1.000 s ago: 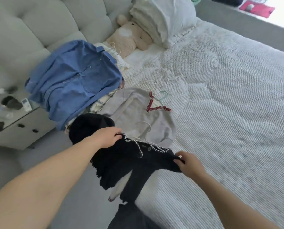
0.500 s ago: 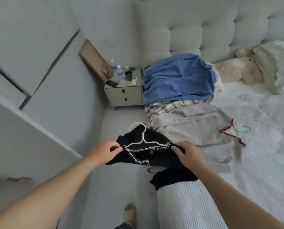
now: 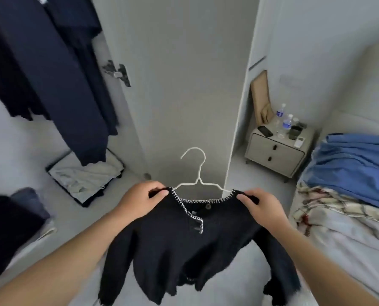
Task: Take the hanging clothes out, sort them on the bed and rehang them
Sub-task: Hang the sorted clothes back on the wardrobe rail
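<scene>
I hold a black cardigan [image 3: 184, 246] with white stitched trim on a white wire hanger [image 3: 197, 173], its hook pointing up. My left hand [image 3: 140, 200] pinches the left shoulder and my right hand [image 3: 259, 206] pinches the right shoulder. The cardigan hangs in the air in front of an open wardrobe door [image 3: 184, 85]. Dark navy clothes [image 3: 51, 74] hang inside the wardrobe at the upper left. On the bed [image 3: 349, 250] at the right lie a blue shirt [image 3: 349, 164], a plaid garment [image 3: 329, 204] and a grey garment.
A bedside cabinet [image 3: 274, 151] with bottles, a phone and a cup stands beside the bed. An open suitcase [image 3: 84, 177] lies on the floor under the hanging clothes. A dark pile [image 3: 9, 228] sits at the lower left. A metal hinge [image 3: 117, 72] sticks out from the door.
I have lifted the black cardigan off the bed and turned left with it, from facing the bed to facing the wardrobe door. Both hands kept their hold on its shoulders.
</scene>
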